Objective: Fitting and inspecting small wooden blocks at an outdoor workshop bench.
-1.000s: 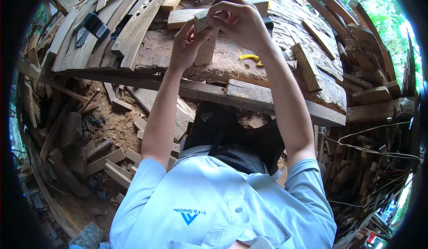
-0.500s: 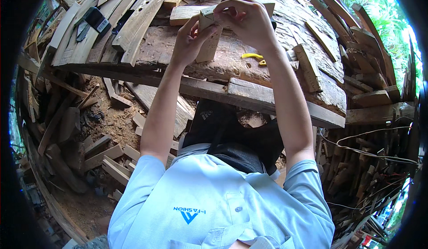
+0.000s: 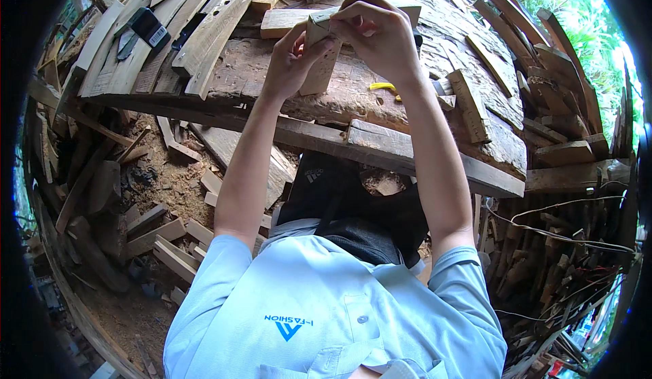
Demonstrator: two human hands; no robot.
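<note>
Over the workbench, my left hand [image 3: 291, 66] is closed round a pale wooden block [image 3: 320, 73], thumb on its near face and fingers behind. The block stands roughly upright, its lower end just above or on the rough bench top [image 3: 251, 73]. My right hand [image 3: 384, 43] is bent over the block's upper end, thumb and fingertips pinched together there. A greyish-green edge shows at that end; what the right fingertips hold, if anything, I cannot make out. Close to the right wrist lies a yellow-handled tool [image 3: 383, 86], partly covered by the forearm.
Several planks [image 3: 214, 29] lie at the bench's left, with a black box [image 3: 150, 28] on them. At the right are a short wood offcut [image 3: 468, 106] and stacked boards [image 3: 564, 94]. Sawdust and scraps [image 3: 173, 182] cover the ground below. Loose wires [image 3: 564, 236] hang at the right.
Both hands stay at the block and have shifted only slightly. The right forearm now covers more of the yellow-handled tool.
</note>
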